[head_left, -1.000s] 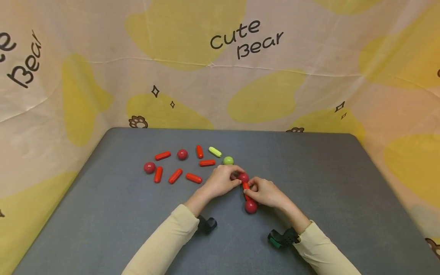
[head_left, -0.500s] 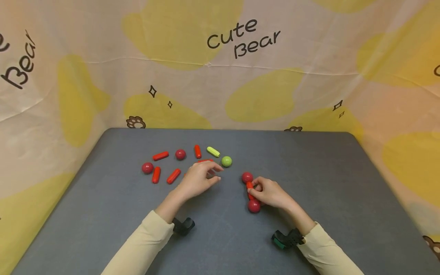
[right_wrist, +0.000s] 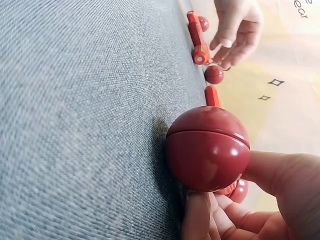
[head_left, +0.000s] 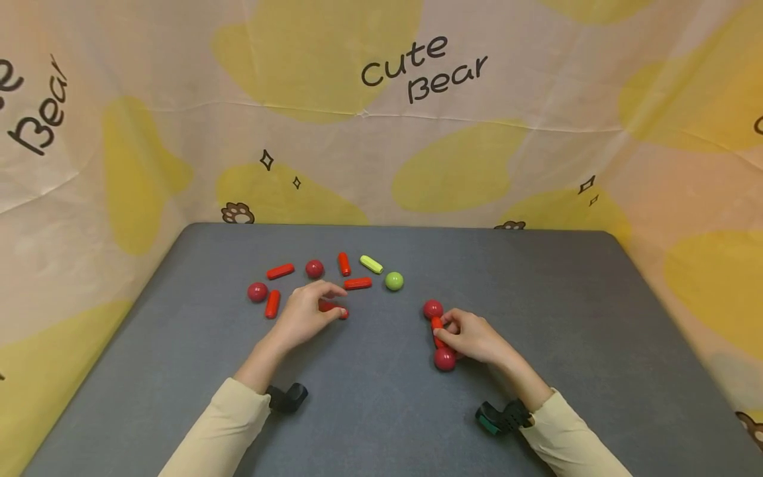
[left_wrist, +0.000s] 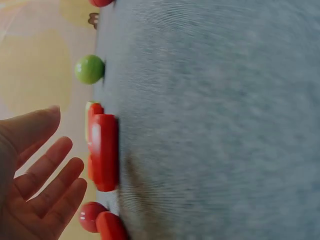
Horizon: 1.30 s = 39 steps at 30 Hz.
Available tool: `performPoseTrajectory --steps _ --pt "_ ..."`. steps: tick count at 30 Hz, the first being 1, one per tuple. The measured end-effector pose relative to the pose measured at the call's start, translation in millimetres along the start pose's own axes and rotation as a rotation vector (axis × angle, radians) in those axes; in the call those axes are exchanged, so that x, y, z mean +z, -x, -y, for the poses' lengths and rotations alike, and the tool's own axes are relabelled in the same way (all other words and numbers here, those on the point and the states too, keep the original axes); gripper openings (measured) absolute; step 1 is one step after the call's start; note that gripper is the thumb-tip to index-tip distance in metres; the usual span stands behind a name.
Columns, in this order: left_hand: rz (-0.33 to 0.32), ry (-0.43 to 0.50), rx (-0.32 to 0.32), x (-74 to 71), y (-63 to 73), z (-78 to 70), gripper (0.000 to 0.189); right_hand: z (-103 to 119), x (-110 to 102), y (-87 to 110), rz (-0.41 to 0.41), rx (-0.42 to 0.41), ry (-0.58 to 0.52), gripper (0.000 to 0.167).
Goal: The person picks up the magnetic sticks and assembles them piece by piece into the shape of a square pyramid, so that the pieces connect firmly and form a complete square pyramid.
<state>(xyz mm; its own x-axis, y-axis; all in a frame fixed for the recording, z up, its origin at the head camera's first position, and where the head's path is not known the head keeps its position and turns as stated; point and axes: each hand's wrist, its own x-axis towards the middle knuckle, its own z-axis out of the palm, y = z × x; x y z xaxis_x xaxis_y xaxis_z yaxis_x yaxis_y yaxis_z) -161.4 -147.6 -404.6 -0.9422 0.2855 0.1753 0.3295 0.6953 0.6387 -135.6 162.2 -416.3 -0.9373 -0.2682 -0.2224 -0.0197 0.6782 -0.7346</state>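
Observation:
My right hand (head_left: pixel 471 336) pinches a red rod (head_left: pixel 438 331) between thumb and fingers. A dark red ball (head_left: pixel 433 309) sits at the rod's far end, and another red ball (head_left: pixel 444 359) at its near end. Up close in the right wrist view, the near ball (right_wrist: pixel 207 150) covers most of the rod. Over the loose pieces on the left, my left hand (head_left: pixel 303 313) has its fingers spread around a red rod (head_left: pixel 334 309). The left wrist view has this hand (left_wrist: pixel 42 175) holding nothing, beside a lying red rod (left_wrist: pixel 106 152).
Behind the left hand lie a red rod (head_left: pixel 357 283), a yellow-green rod (head_left: pixel 371 264) and a green ball (head_left: pixel 394 281). Two loose red balls, one at the left (head_left: pixel 257 292), rest among several red rods. A printed cloth (head_left: pixel 334 165) rises behind the grey table (head_left: pixel 572 298).
My left hand has let go of the far red ball and moved left to the loose red rods. The right hand keeps its grip on the rod between the two balls.

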Motion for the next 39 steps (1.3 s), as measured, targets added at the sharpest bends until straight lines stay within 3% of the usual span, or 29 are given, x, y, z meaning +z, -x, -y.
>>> performPoseTrajectory --steps 9,17,30,39 --pt "0.009 -0.059 -0.006 5.1 -1.0 7.0 0.028 -2 0 1.5 0.007 0.000 -0.009 0.022" --pt "0.068 -0.085 -0.024 8.3 -2.8 6.8 0.026 -1 0 1.7 0.008 0.005 -0.017 0.021" --pt "0.072 -0.147 0.003 13.2 -3.7 8.4 0.019 -2 0 1.6 0.005 0.010 -0.026 0.022" --pt "0.085 -0.133 0.006 14.6 -7.4 4.6 0.016 -1 1 0.8 0.001 0.022 -0.035 0.022"
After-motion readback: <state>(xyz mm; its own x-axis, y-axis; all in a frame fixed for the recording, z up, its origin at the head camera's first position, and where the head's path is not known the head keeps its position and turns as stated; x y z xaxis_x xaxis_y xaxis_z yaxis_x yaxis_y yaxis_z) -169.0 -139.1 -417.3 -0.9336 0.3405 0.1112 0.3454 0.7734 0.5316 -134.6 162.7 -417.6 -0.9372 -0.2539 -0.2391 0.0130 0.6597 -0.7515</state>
